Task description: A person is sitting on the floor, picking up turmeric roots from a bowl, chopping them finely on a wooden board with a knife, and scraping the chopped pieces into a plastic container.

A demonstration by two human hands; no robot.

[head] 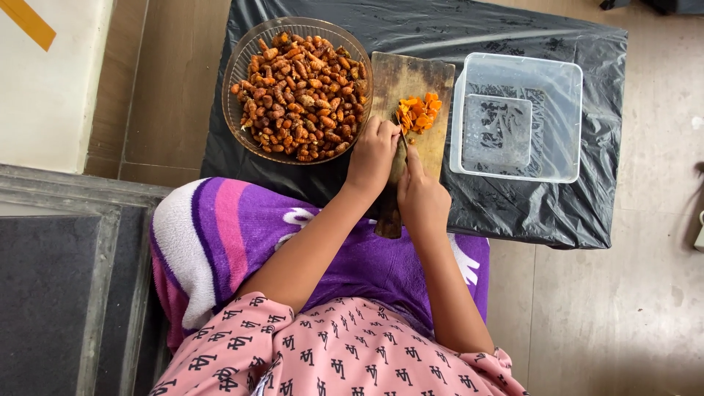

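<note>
A wooden cutting board (411, 77) lies on a black plastic sheet (513, 198). On the board sits a small pile of bright orange slices (419, 112). My left hand (371, 155) presses down at the near edge of that pile, fingers curled on a piece that is mostly hidden. My right hand (422, 198) grips a knife; its thin blade (402, 138) points up toward the slices, between my two hands. Left of the board stands a glass bowl (246, 55) heaped with several brown-orange turmeric roots (302, 95).
An empty clear plastic tub (568, 117) stands right of the board on the black sheet. A purple, pink and white cloth (220, 235) covers my lap. Tan floor tiles surround the sheet; a dark step and a white panel lie at the left.
</note>
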